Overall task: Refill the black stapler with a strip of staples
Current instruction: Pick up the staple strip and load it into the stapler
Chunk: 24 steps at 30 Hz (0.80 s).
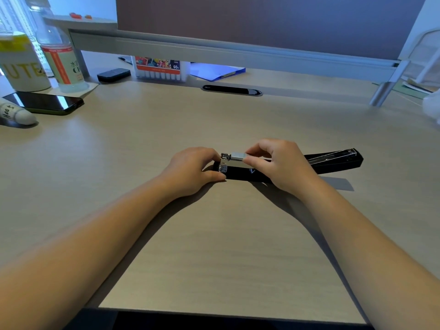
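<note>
The black stapler (240,173) lies flat on the desk, opened out; its lid (338,159) is swung to the right with the metal rail showing. My left hand (192,171) grips the stapler's left end, thumb against its front side. My right hand (278,163) pinches a silver strip of staples (238,156) between thumb and forefinger, holding it on the metal magazine (225,164) at the left end. My right hand hides the stapler's hinge.
A black phone (45,103), a white cup (21,65), a bottle (63,60) and a white tube (16,113) sit at the far left. A marker box (158,67), a black case (113,75), a blue folder (217,71) and a cable slot (232,90) lie under the raised shelf.
</note>
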Each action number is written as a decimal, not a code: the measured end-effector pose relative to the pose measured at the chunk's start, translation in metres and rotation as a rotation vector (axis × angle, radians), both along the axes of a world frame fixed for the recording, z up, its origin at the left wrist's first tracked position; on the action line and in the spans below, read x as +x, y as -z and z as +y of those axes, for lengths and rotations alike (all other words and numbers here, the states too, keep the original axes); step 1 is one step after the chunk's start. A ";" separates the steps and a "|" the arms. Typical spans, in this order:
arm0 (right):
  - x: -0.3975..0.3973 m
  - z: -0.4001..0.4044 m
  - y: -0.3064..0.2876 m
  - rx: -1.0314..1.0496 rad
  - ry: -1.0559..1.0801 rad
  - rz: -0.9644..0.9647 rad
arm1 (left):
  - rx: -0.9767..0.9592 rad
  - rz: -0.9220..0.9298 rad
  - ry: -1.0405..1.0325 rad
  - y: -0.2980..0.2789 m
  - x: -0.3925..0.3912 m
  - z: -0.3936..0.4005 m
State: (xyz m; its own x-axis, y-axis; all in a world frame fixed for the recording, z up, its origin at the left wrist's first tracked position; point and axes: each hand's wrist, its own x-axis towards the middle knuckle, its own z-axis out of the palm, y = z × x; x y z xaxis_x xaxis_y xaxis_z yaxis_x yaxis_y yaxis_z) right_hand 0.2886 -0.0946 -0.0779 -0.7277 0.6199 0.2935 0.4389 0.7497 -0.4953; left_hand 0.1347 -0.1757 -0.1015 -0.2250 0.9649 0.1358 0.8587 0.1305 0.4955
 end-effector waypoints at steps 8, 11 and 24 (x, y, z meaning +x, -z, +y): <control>0.001 -0.002 -0.005 -0.026 0.008 -0.039 | -0.021 0.014 0.002 -0.002 0.000 0.000; 0.000 -0.003 -0.006 -0.036 0.018 -0.044 | -0.028 0.018 -0.002 -0.002 0.001 -0.001; 0.008 -0.003 -0.006 0.072 0.022 -0.134 | -0.026 -0.011 -0.029 -0.001 -0.001 0.001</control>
State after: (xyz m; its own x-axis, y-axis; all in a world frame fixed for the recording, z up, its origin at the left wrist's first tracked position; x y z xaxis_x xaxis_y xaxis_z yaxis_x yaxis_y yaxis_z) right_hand 0.2969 -0.0978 -0.0723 -0.7499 0.6170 0.2389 0.5139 0.7706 -0.3769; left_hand 0.1341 -0.1750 -0.1002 -0.2545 0.9610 0.1078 0.8487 0.1685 0.5013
